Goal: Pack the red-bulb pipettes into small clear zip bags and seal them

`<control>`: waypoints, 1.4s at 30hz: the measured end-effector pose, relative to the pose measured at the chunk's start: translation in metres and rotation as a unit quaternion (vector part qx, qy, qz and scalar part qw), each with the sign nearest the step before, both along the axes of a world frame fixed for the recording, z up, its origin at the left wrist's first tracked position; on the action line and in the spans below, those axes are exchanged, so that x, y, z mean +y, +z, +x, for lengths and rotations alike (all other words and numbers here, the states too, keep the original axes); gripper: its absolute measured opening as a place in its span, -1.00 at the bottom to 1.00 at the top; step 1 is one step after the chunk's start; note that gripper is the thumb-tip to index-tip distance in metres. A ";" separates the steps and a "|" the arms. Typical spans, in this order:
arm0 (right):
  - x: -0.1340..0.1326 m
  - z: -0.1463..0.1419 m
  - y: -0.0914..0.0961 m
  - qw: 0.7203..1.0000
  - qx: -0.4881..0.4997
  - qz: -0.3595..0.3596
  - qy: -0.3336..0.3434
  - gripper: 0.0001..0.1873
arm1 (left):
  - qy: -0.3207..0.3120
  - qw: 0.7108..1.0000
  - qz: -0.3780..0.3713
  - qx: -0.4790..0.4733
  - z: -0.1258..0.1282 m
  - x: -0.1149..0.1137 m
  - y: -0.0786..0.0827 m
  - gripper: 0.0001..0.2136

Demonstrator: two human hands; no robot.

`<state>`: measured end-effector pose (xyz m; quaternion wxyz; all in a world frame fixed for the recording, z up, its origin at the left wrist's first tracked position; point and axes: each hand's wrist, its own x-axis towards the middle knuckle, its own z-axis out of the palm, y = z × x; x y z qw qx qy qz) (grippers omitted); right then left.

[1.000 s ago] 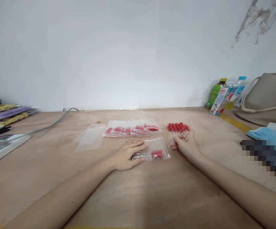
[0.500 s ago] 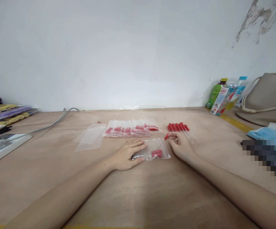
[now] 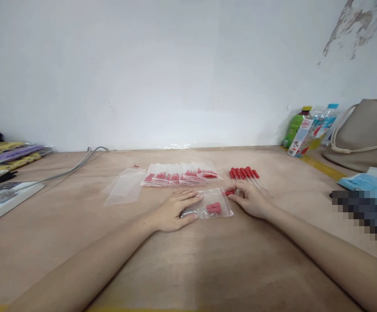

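Observation:
Flat on the table, my left hand (image 3: 177,211) presses down the left part of a clear zip bag (image 3: 196,212), its fingers spread. Inside that bag lie red rubber-like pieces (image 3: 213,208). At the bag's right opening, my right hand (image 3: 248,199) pinches a small red piece (image 3: 230,192), its tip at the bag's edge; how far in it reaches I cannot tell. Behind my right hand lies a row of several red-tipped thin sticks (image 3: 243,173). Beyond my left hand, a fanned row of filled bags (image 3: 178,174) holds similar red pieces.
Flat bags without red pieces (image 3: 125,186) lie left of the filled row. A power strip (image 3: 11,195) with a grey cable (image 3: 67,171) and yellow and purple packets (image 3: 12,154) are at left. Drink bottles (image 3: 300,132), a beige bag (image 3: 364,134) and blue packaging (image 3: 364,184) stand or lie at right.
My right hand has moved slightly, and the red piece in it has turned from slanted to nearly level at the bag's opening. My left hand stays in place.

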<state>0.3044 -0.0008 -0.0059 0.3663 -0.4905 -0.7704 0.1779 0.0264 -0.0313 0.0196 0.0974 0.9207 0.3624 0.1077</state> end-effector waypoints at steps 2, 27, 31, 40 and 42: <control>-0.005 0.002 0.006 0.998 0.043 -0.037 0.034 -0.85 | -0.003 1.000 0.002 -0.004 0.000 0.000 0.000 -0.49; 0.003 0.005 0.021 0.987 0.001 0.006 -0.160 -0.80 | 0.009 1.000 -0.018 0.003 0.001 0.000 0.001 -0.51; 0.016 0.026 0.020 0.950 -0.151 0.022 -0.274 -0.71 | 0.003 1.000 -0.014 0.001 0.000 0.001 -0.001 -0.56; 0.016 0.022 0.025 0.940 -0.184 -0.100 -0.271 -0.64 | 0.007 1.000 -0.014 -0.010 0.001 0.000 -0.002 -0.54; 0.017 0.021 0.026 0.936 -0.181 -0.105 -0.281 -0.67 | 0.007 1.000 -0.014 -0.010 0.001 0.000 -0.002 -0.54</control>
